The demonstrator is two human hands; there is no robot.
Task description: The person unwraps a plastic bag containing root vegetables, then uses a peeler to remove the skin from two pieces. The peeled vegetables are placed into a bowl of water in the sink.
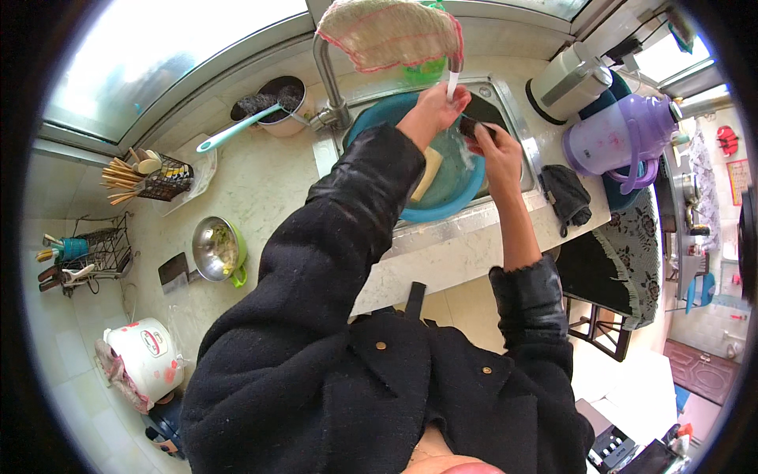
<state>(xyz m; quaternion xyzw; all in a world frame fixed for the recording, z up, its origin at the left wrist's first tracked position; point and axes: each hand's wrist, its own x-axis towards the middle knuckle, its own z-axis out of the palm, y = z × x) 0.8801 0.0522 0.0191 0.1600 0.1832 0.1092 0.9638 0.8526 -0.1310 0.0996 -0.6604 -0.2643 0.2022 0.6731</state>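
Water runs from the metal faucet, which has a cream cloth with a red edge draped over its spout. My left hand is under the stream, palm partly up, with its fingers slightly curled; I see nothing in it. My right hand pinches a small dark brown object close to the left hand; its kind is unclear. Below both hands a blue plastic basin with water stands in the steel sink. A pale yellow block-like thing lies in the basin, partly behind my left sleeve.
Left on the counter are a pot with scouring pads and a teal-handled brush, a chopsticks basket, a cleaver and a green-sided metal bowl with scraps. On the right are a purple thermos jug, a white appliance and a dark cloth.
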